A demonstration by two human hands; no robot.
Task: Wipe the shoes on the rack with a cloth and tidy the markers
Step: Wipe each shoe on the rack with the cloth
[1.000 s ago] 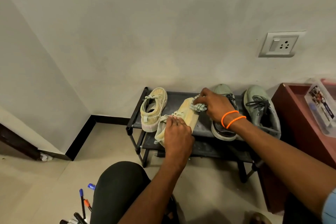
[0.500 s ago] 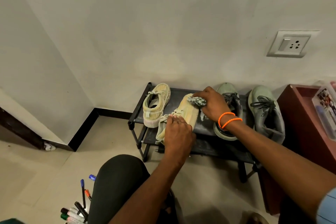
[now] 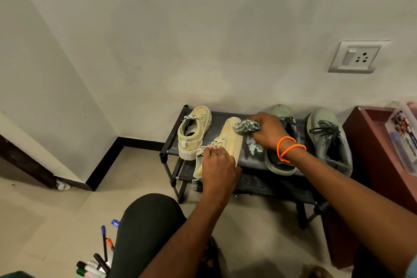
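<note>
Four shoes sit on the black rack. Your left hand grips the tilted yellow shoe at its heel, while your right hand clutches a bunched cloth against its toe. Markers lie scattered on the floor beside your knee.

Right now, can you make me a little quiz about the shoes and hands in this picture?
1. How many shoes sit on the rack?
2. True or false: the left hand holds the cloth.
3. The markers lie: A) on the floor, B) on the rack.

Key:
1. Four.
2. False; the right hand grips it, and the left steadies the tilted yellow shoe.
3. A.
</note>
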